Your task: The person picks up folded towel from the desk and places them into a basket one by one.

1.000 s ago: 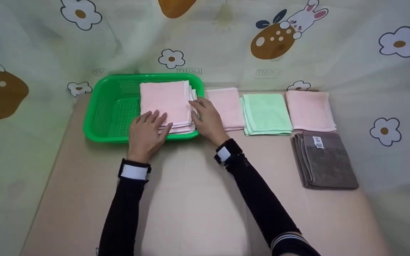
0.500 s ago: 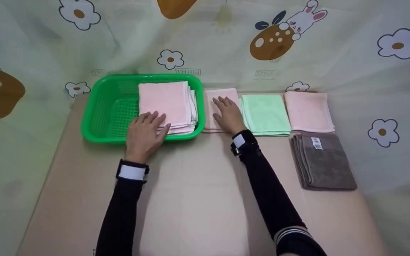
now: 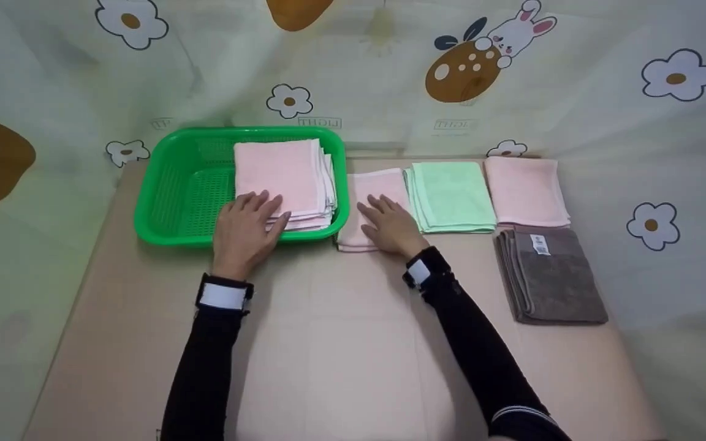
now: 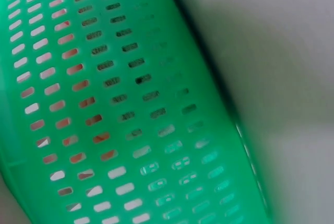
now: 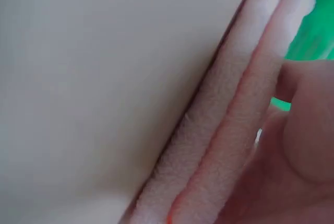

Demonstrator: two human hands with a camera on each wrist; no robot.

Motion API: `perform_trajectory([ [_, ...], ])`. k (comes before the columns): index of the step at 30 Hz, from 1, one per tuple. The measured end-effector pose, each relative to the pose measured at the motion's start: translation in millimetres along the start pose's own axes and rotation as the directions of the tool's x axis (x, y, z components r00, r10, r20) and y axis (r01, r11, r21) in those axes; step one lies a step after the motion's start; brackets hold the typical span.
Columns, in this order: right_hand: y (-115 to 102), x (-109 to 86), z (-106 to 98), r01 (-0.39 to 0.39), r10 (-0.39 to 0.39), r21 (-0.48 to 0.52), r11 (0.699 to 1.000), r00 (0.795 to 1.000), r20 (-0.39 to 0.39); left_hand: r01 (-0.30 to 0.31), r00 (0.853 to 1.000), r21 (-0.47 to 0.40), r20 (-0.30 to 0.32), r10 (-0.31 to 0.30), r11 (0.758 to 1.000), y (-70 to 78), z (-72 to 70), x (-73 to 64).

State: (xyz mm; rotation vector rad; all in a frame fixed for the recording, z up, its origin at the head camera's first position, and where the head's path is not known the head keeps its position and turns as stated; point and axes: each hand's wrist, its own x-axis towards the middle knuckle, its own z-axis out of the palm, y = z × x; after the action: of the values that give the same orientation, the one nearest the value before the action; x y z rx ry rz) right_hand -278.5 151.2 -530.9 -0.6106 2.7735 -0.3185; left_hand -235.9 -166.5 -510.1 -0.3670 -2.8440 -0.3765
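In the head view, my left hand [image 3: 244, 236] rests its spread fingers on the near left corner of a stack of folded pink towels [image 3: 279, 171]. That stack fills the right side of a green plastic basket [image 3: 144, 214]; the left wrist view is filled mostly by the perforated basket wall [image 4: 117, 98]. Just right of the basket, my right hand [image 3: 393, 226] lies with fingers extended on a folded pink towel [image 3: 353, 229] on the table. The right wrist view shows that towel's thick folded edge [image 5: 224, 109] beside my thumb [image 5: 313, 125].
A folded light green towel [image 3: 454, 196] lies right of my right hand, with another folded pink towel [image 3: 527, 190] beyond it. A folded dark grey towel [image 3: 555, 282] with a white label lies in front of that one. A printed curtain [image 3: 377, 73] hangs behind the table [image 3: 328, 367].
My right hand has left the basket stack's right side and moved onto the pink towel beside it. That towel has slid nearer to me. My left hand has stayed on the stack.
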Motion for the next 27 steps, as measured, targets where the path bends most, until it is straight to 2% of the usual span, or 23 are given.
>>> perform_trajectory([
  [4, -13, -25.7, 9, 0.030, -0.030, -0.048, 0.998, 1.000, -0.002, 0.007, 1.000, 0.001, 0.006, -0.007, 1.000, -1.9, -1.0, -0.5],
  [10, -32, -68.7, 28, 0.004, -0.009, -0.163, 0.987, 1.000, -0.026, 0.010, 1.000, -0.019, -0.008, -0.010, 1.000, 2.6, 5.8, -0.9],
  [16, -43, -103.5, 37, 0.003, -0.008, -0.215, 0.977, 1.000, -0.022, 0.012, 1.000, -0.025, 0.003, -0.012, 1.000, 5.3, 5.5, -0.2],
  [21, -52, -121.5, 40, 0.041, -0.047, -0.239, 0.970, 0.999, -0.019, 0.029, 1.000, -0.042, 0.004, -0.029, 0.999, 6.7, 2.7, 0.4],
  [27, -58, -131.9, 46, 0.055, -0.079, -0.310, 0.949, 0.995, -0.063, 0.057, 0.998, -0.076, -0.006, -0.057, 0.995, 16.8, -2.0, -0.1],
])
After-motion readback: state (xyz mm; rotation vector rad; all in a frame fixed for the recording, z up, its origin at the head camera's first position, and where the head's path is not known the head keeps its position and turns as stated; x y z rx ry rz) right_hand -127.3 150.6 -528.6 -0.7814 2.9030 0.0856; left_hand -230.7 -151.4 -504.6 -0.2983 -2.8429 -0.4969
